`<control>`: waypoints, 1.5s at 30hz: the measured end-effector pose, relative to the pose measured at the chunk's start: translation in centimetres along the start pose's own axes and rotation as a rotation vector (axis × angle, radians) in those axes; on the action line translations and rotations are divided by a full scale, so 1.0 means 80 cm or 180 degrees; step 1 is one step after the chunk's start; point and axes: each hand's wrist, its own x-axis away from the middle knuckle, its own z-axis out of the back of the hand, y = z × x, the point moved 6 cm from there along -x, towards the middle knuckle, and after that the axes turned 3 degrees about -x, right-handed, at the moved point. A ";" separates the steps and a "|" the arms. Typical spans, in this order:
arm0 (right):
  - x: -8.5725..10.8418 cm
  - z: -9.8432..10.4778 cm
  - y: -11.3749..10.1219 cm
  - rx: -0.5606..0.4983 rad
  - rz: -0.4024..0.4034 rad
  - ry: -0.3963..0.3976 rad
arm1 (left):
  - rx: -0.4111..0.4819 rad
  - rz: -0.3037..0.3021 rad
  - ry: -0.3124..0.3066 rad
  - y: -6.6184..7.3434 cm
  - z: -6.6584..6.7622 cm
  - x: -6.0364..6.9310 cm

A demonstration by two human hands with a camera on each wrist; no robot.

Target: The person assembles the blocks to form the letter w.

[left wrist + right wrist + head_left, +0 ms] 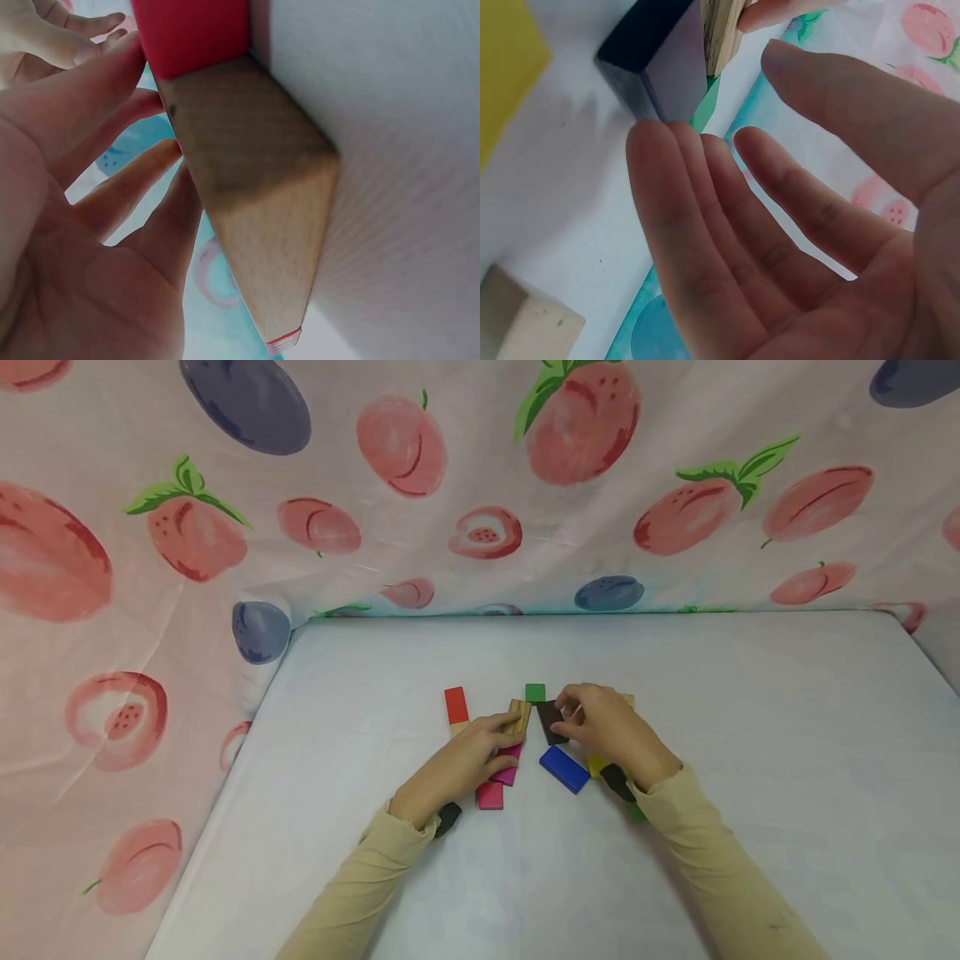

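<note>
In the head view my left hand (467,762) rests its fingers on a striped wooden block (518,717) and a magenta block (506,770). The left wrist view shows those fingers extended beside a plain wooden block (251,150) and a red one (196,34). My right hand (609,727) is at a dark brown block (551,722), which lies flat on the table. From the right wrist, the fingertips (651,139) reach the near end of the dark brown block (676,71), with the thumb held apart from it. A green block (535,692) lies just beyond.
A blue block (565,768) lies between the hands, and a pink block (491,796) nearer the person. The red block (455,704) is at the left. Under the right wrist, a yellow block (596,766) is partly covered. A fruit-patterned cloth (480,468) rises behind the white table (750,735).
</note>
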 end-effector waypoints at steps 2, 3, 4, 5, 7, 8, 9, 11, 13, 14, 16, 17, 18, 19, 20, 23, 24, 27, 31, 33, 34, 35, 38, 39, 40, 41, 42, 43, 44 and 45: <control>0.003 0.000 0.001 0.0000 -0.0015 -0.0008 | 0.0003 -0.0008 0.0001 0.001 0.001 0.000; 0.004 -0.001 0.002 -0.0001 -0.0029 -0.0020 | 0.0005 -0.0014 0.0004 0.001 0.001 0.000; 0.006 -0.001 0.002 -0.0003 -0.0032 -0.0025 | 0.0004 -0.0014 0.0004 0.001 0.001 -0.001; 0.007 -0.002 0.002 -0.0005 -0.0023 -0.0035 | 0.0004 -0.0015 0.0005 0.001 0.001 -0.001; 0.010 -0.003 0.001 -0.0029 -0.0018 -0.0063 | 0.0002 -0.0009 0.0009 0.001 0.001 0.000; 0.011 -0.003 0.001 -0.0040 -0.0011 -0.0073 | -0.0005 -0.0007 0.0009 0.000 0.000 0.000; 0.012 -0.004 0.000 -0.0038 -0.0001 -0.0076 | -0.0012 -0.0001 0.0009 0.000 0.000 0.000; 0.015 -0.005 -0.001 -0.0022 0.0011 -0.0083 | -0.0023 0.0004 0.0013 0.000 0.000 0.000; 0.017 -0.006 -0.003 -0.0001 0.0018 -0.0084 | -0.0022 0.0011 0.0010 0.000 0.000 0.000; 0.018 -0.007 -0.003 0.0008 0.0022 -0.0083 | -0.0028 0.0008 0.0011 0.001 0.001 0.000; 0.020 -0.008 -0.004 0.0016 0.0034 -0.0087 | -0.0033 0.0013 0.0012 0.001 0.001 0.000; 0.020 -0.009 -0.005 0.0012 0.0046 -0.0092 | -0.0037 0.0008 0.0014 0.001 0.001 0.000; 0.021 -0.010 -0.005 0.0005 0.0052 -0.0098 | -0.0039 0.0010 0.0016 0.001 0.001 0.000; 0.022 -0.011 -0.004 -0.0002 0.0055 -0.0104 | -0.0042 0.0008 0.0021 0.000 0.001 0.000; 0.022 -0.012 -0.004 -0.0008 0.0054 -0.0110 | -0.0043 -0.0001 0.0028 0.000 0.001 0.000; 0.024 -0.016 -0.003 -0.0026 0.0061 -0.0122 | -0.0032 -0.0011 0.0036 0.000 0.000 0.000; 0.025 -0.017 -0.003 -0.0030 0.0063 -0.0123 | -0.0032 -0.0010 0.0034 0.000 0.000 0.000; 0.027 -0.020 -0.001 -0.0052 0.0057 -0.0132 | -0.0032 -0.0009 0.0037 0.000 -0.001 0.000; 0.030 -0.023 -0.002 -0.0050 0.0052 -0.0138 | -0.0020 0.0004 0.0034 0.000 0.000 0.000; 0.032 -0.023 -0.002 -0.0040 0.0047 -0.0132 | -0.0011 0.0015 0.0027 0.000 0.000 0.000; 0.032 -0.024 -0.002 -0.0031 0.0044 -0.0124 | -0.0008 0.0021 0.0023 0.000 0.000 0.000; 0.033 -0.024 -0.003 -0.0020 0.0047 -0.0121 | -0.0006 0.0024 0.0021 0.000 0.000 0.000; 0.033 -0.025 -0.004 0.0007 0.0048 -0.0123 | -0.0009 0.0025 0.0019 0.000 0.000 0.000; 0.033 -0.026 -0.005 0.0018 0.0039 -0.0132 | -0.0010 0.0021 0.0020 0.000 0.000 0.000; 0.034 -0.026 -0.005 0.0035 0.0037 -0.0140 | -0.0013 0.0014 0.0023 0.000 0.000 0.000; 0.034 -0.027 -0.005 0.0056 0.0039 -0.0154 | -0.0015 0.0007 0.0027 0.000 0.000 0.000; 0.034 -0.028 -0.006 0.0069 0.0033 -0.0169 | -0.0017 0.0004 0.0029 0.000 0.000 0.000; 0.034 -0.029 -0.006 0.0085 0.0027 -0.0179 | -0.0017 -0.0001 0.0033 0.001 0.000 0.000; 0.034 -0.030 -0.006 0.0100 0.0011 -0.0187 | -0.0016 -0.0005 0.0036 0.001 0.000 0.001; 0.034 -0.030 -0.006 0.0119 0.0008 -0.0193 | -0.0014 -0.0008 0.0039 0.001 0.000 0.001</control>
